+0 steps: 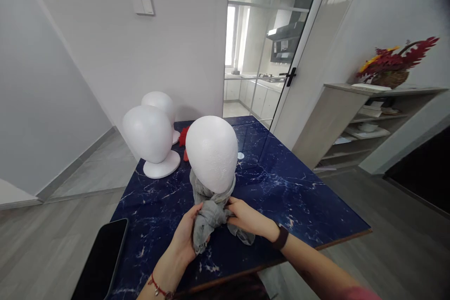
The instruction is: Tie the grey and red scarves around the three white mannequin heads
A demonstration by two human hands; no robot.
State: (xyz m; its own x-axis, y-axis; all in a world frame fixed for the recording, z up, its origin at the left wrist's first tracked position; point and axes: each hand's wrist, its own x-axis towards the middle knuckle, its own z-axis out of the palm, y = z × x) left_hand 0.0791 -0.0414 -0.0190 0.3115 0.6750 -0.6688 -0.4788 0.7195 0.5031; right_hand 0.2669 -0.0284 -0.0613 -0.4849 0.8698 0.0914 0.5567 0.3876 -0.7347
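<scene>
Grey scarf (211, 213) wrapped round the foam head (212, 152), left hand (184, 239) and right hand (246, 216) both clamped on its ends; knot half-formed, tightening left.

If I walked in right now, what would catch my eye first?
Probably the white foam head standing mid-table with a grey scarf wrapped around its neck, both the left hand and the right hand gripping the scarf's knot. Two more foam heads stand behind on the left of the dark blue marble table, and a black phone lies at its near-left edge.
</scene>
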